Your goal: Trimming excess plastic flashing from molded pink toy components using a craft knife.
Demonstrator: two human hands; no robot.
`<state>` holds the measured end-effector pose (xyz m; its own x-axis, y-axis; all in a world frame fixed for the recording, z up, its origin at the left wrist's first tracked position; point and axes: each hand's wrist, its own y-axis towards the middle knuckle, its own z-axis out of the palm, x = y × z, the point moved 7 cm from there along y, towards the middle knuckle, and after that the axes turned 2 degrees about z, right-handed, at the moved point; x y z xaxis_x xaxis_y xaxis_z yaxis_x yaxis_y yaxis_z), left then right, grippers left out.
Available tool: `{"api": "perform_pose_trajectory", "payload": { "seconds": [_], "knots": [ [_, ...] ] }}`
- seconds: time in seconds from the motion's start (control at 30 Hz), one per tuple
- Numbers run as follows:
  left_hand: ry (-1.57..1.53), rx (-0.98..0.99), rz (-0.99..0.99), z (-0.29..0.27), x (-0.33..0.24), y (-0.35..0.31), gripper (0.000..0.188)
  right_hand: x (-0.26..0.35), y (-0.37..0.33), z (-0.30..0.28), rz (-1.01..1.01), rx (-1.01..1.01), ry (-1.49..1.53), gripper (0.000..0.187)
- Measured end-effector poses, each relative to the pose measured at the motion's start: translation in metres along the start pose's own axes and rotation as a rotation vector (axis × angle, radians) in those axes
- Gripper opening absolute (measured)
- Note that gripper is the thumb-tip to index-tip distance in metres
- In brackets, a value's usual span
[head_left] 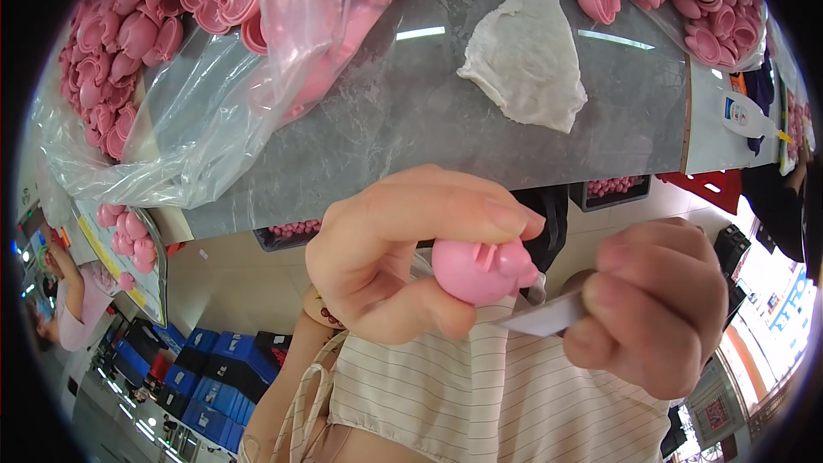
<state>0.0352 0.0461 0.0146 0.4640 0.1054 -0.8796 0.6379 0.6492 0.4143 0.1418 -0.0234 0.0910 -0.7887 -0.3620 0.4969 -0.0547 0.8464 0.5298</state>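
Being held in the left grip (386,249), a small rounded pink piece (470,274) is pinched between thumb and fingers, nearer the person than the white cloth (527,60) and raised in front of a striped garment (420,386). In the right grip (656,304), clenched and likewise placed on the person's side of the cloth, a flat metal blade (546,315) is grasped; its handle end is hidden by the fingers. The blade is pointed leftward, its tip just beside the pink piece; whether the two are touching cannot be told.

The cloth itself is spread, crumpled, on a grey surface (377,103). To the left of the cloth, a clear plastic bag (206,129) is draped, and past it a heap of pink shells (111,51) is piled. Beyond the cloth to the right, another heap of pink parts (720,9) is gathered, with a white bottle (744,116) laid nearer the person. Blue boxes (214,381) are stacked far to the cloth's left, on the person's side.
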Motion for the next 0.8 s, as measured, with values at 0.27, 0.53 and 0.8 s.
{"api": "perform_pose_trajectory", "payload": {
  "seconds": [0.27,0.53,0.8],
  "knots": [
    [-0.104,-0.034,0.01,0.001,0.001,0.001,0.041,0.001,0.002,0.006,-0.044,0.028,0.077,0.021],
    [0.01,0.061,0.057,0.002,-0.003,0.003,0.037,0.004,0.001,0.01,-0.004,-0.022,-0.006,0.022],
    [-0.009,0.088,0.08,0.0,-0.005,0.006,0.042,0.01,0.0,0.011,-0.057,-0.094,-0.13,0.022]
  ]
}}
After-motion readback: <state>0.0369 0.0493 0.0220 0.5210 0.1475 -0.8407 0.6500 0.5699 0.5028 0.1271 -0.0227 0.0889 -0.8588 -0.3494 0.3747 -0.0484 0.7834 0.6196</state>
